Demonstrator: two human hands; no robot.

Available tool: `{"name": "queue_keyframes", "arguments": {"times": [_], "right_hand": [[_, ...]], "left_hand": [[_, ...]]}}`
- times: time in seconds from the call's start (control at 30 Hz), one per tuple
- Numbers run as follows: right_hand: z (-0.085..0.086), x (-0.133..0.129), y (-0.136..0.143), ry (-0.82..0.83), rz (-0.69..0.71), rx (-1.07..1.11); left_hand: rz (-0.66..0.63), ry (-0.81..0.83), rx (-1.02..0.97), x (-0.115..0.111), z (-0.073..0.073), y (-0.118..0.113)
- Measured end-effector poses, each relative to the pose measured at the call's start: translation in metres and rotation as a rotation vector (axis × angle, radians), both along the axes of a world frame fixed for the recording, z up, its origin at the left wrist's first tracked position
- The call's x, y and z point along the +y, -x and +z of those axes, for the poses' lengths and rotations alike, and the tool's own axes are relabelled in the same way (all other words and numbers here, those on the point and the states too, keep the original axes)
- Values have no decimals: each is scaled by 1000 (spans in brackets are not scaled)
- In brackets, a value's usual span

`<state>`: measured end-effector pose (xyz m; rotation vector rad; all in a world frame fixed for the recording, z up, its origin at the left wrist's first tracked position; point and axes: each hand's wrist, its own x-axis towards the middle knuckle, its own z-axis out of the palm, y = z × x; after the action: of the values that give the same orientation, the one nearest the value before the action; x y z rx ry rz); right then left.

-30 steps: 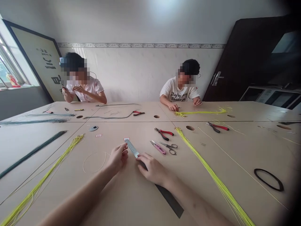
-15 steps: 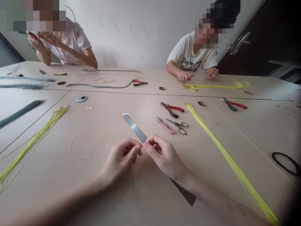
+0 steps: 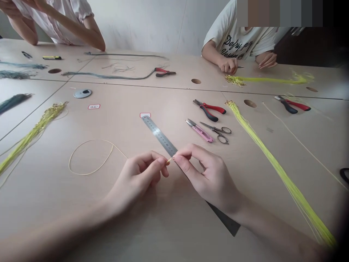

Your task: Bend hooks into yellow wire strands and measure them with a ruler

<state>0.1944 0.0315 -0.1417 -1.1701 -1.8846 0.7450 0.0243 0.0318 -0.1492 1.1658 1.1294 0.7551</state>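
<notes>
On the counter (image 3: 163,233), a metal ruler (image 3: 159,134) slants beneath the hands, its far end against a red-edged label (image 3: 145,114). To its right lie pliers (image 3: 203,106), pink snips (image 3: 201,132) and scissors (image 3: 215,129); farther out, a bundle of yellow cords (image 3: 268,160) runs down each side. Two people sit across the counter.

The left hand (image 3: 141,174) has its grip closed, thumb and forefinger pinching a thin cord (image 3: 94,139) whose loop lies on the counter to the left. The right hand (image 3: 211,174) pinches the cord's gold-coloured end between thumb and fingertip, just by the ruler's edge.

The right hand covers the ruler's middle; the cord vanishes inside the left hand. The gold end is too small to make out clearly, and the people's heads are cut off or blurred.
</notes>
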Motion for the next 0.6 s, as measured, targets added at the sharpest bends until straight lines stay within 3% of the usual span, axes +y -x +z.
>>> {"name": "queue_keyframes", "arguments": {"times": [0.1, 0.2, 0.43, 0.6], "right_hand": [[-3, 3, -2, -145, 32, -42], [-5, 6, -3, -182, 58, -29], [-5, 3, -1, -25, 40, 36], [1, -2, 1, 96, 5, 116]], "left_hand": [[-12, 126, -183, -1, -1, -1], [-63, 210, -319, -1, -1, -2], [-125, 119, -258, -2, -2, -4], [-92, 133, -258, -3, -3, -3]]}}
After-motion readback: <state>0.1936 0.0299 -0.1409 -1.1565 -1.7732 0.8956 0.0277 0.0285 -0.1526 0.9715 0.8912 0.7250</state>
